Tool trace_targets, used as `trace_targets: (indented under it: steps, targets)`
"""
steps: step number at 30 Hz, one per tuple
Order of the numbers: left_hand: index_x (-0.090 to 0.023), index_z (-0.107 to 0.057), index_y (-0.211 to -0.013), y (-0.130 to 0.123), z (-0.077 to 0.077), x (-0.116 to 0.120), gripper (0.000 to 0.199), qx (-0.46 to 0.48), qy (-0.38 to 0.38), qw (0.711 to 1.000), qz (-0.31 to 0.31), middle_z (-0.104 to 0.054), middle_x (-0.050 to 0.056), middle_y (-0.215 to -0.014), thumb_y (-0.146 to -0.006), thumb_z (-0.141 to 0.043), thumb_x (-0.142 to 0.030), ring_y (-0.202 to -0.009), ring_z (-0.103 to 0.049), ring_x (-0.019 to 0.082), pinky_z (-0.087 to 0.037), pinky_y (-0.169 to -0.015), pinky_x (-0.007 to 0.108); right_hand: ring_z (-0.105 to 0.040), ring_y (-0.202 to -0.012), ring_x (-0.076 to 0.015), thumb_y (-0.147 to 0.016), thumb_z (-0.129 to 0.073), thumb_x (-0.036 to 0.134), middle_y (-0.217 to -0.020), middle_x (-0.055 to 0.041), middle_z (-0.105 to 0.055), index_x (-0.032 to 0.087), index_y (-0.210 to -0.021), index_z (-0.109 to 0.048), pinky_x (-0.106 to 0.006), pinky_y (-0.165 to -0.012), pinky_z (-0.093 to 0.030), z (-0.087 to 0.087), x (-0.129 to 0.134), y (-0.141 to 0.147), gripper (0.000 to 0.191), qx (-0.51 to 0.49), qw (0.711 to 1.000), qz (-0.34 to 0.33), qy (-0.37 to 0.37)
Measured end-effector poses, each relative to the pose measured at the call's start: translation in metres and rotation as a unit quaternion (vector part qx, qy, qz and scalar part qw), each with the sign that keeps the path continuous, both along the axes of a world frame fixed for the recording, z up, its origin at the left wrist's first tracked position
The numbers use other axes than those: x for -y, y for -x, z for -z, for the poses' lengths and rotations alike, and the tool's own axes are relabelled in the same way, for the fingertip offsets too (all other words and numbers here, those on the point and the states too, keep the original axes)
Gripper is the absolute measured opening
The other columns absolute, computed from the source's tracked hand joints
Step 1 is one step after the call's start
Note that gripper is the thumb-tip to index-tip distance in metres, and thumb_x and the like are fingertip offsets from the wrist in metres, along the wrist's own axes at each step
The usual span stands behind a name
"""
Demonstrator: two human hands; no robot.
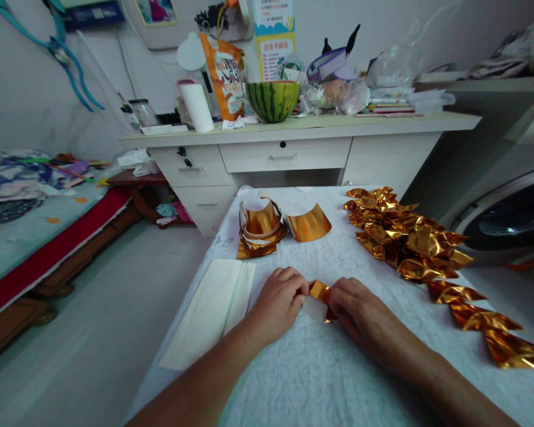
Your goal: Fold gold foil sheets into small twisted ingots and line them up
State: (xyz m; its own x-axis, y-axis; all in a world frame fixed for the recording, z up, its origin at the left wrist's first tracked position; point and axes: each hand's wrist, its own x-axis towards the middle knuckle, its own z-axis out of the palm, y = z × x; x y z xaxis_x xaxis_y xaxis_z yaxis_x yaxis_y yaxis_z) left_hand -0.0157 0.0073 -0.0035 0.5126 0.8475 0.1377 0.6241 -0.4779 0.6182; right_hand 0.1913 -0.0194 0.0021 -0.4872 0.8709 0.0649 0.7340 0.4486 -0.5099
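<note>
A small piece of gold foil paper [319, 290] with a whitish part below it is held between my two hands above the cloth-covered table. My left hand [282, 299] pinches its left end with closed fingers. The fingers of my right hand [353, 305] are closed over its right end and hide part of it. Beyond my hands lie a curled stack of gold sheets [260, 228] and a single curved gold sheet [310, 223]. White folded paper [209, 311] lies left of my left hand. Many folded gold foil pieces [409, 237] are heaped on the right.
The table [293, 379] stands against a white desk [289, 131] bearing a watermelon half [272, 101], an orange pouch [225, 74] and plastic bags. A bed [48, 225] is at left, a washing machine [507, 207] at right.
</note>
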Motion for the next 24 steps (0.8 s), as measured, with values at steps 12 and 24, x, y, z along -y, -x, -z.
trace_targets:
  steps: [12, 24]
  targets:
    - [-0.021, -0.056, -0.087, -0.001, 0.004, 0.001, 0.025, 0.025, -0.001, 0.999, 0.040, -0.059, 0.001, -0.094, -0.078, -0.051, 0.002, -0.094, -0.054, 0.017, -0.042, -0.084, 0.028, -0.055, -0.082, -0.0212, -0.075, -0.054, 0.002, -0.088, -0.0059, -0.061, 0.019, -0.084, -0.059, -0.034, -0.073, -0.044, -0.007, 0.007, 0.001, 0.019, 0.038, 0.999, -0.015, 0.014]
    - [-0.020, -0.061, -0.089, 0.000, 0.008, 0.000, 0.020, 0.005, -0.005, 0.999, 0.053, -0.062, 0.002, -0.094, -0.082, -0.052, -0.003, -0.094, -0.053, 0.019, -0.041, -0.085, 0.030, -0.053, -0.071, -0.0192, -0.087, -0.055, 0.009, -0.084, -0.0044, -0.067, 0.018, -0.079, -0.063, -0.035, -0.066, -0.034, 0.008, 0.006, 0.002, 0.014, 0.155, 0.975, -0.088, -0.135]
